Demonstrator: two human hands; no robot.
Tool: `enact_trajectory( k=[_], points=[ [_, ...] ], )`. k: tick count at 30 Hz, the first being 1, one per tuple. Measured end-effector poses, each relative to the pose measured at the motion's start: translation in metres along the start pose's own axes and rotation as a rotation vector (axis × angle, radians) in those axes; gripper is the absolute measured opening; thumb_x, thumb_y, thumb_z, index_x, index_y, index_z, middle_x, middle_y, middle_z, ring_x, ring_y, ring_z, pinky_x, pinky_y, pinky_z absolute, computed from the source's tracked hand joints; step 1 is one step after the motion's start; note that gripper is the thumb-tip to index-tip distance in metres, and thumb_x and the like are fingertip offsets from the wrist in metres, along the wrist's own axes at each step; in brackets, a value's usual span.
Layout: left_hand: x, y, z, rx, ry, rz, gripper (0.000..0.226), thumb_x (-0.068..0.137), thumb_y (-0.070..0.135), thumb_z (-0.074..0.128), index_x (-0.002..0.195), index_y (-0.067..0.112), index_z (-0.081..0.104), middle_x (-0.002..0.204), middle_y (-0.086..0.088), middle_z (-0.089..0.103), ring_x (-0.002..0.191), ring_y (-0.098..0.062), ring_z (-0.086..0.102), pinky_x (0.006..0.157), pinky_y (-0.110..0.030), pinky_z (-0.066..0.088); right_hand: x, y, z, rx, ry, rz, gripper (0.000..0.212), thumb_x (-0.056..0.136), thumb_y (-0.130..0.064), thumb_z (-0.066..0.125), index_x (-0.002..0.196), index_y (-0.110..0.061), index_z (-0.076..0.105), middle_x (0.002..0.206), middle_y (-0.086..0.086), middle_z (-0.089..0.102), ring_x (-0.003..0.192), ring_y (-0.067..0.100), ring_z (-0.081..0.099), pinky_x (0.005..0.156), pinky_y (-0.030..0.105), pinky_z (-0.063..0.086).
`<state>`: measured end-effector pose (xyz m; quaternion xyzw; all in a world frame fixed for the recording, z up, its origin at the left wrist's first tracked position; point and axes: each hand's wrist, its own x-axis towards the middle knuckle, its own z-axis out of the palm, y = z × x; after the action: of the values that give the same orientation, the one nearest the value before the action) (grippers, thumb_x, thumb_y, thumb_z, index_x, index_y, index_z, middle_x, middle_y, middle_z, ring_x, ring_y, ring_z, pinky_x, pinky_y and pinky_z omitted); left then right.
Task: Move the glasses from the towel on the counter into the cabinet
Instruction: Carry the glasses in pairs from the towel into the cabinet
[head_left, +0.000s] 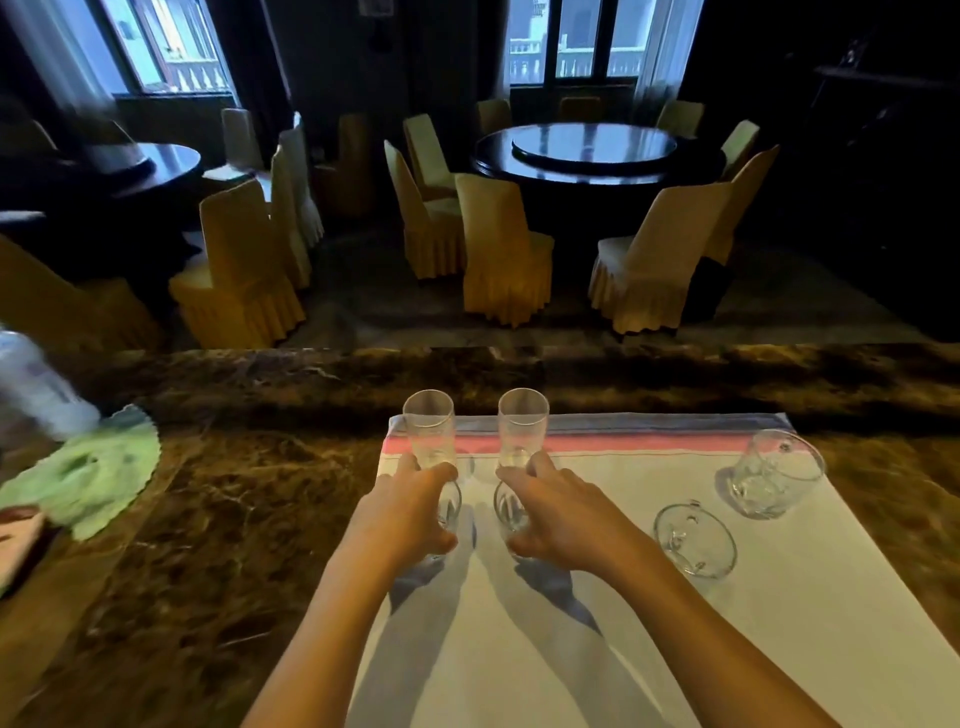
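Both forearms reach over the towel (571, 649) on the marble worktop (234, 519). Left hand (405, 514) curls around one tall glass (430, 436), and right hand (566, 514) curls around another tall glass (522, 431), both upright. Two mugs (695, 540) (776, 473) stand on the towel to the right.

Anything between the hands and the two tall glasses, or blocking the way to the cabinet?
Nothing between them: the left hand is already around the left tall glass and the right hand around the right tall glass, both on the towel. The cabinet is not in view, so that path cannot be judged.
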<state>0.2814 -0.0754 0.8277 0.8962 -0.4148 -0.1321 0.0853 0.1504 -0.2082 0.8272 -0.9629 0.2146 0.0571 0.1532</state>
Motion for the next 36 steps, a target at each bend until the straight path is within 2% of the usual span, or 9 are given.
enact_trajectory(
  k=[12, 31, 36],
  points=[
    [0.001, 0.000, 0.009, 0.076, -0.021, 0.002, 0.077, 0.080, 0.044, 0.076, 0.144, 0.038, 0.033, 0.148, -0.004, 0.038, 0.120, -0.029, 0.053, 0.093, -0.033, 0.054, -0.001, -0.002, 0.004, -0.057, -0.022, 0.012, 0.075, 0.084, -0.039, 0.073, 0.145, -0.033, 0.030, 0.151, 0.005, 0.035, 0.124, 0.031, 0.052, 0.092, 0.037, 0.051],
    [-0.012, 0.001, 0.017, 0.096, -0.006, -0.002, 0.080, 0.079, 0.049, 0.075, 0.145, 0.042, 0.030, 0.146, -0.002, 0.038, 0.117, -0.025, 0.052, 0.090, -0.029, 0.054, -0.012, -0.005, 0.006, -0.049, -0.044, 0.001, 0.077, 0.083, -0.042, 0.074, 0.146, -0.032, 0.030, 0.152, 0.005, 0.034, 0.124, 0.031, 0.052, 0.091, 0.035, 0.051],
    [-0.019, 0.009, 0.006, 0.067, -0.010, -0.001, 0.085, 0.078, 0.054, 0.073, 0.147, 0.043, 0.024, 0.156, -0.002, 0.025, 0.131, -0.026, 0.040, 0.097, -0.034, 0.050, -0.019, -0.001, -0.006, 0.050, -0.051, 0.020, 0.083, 0.082, -0.050, 0.072, 0.149, -0.036, 0.025, 0.156, 0.003, 0.029, 0.130, 0.027, 0.045, 0.095, 0.037, 0.048]
  ],
)
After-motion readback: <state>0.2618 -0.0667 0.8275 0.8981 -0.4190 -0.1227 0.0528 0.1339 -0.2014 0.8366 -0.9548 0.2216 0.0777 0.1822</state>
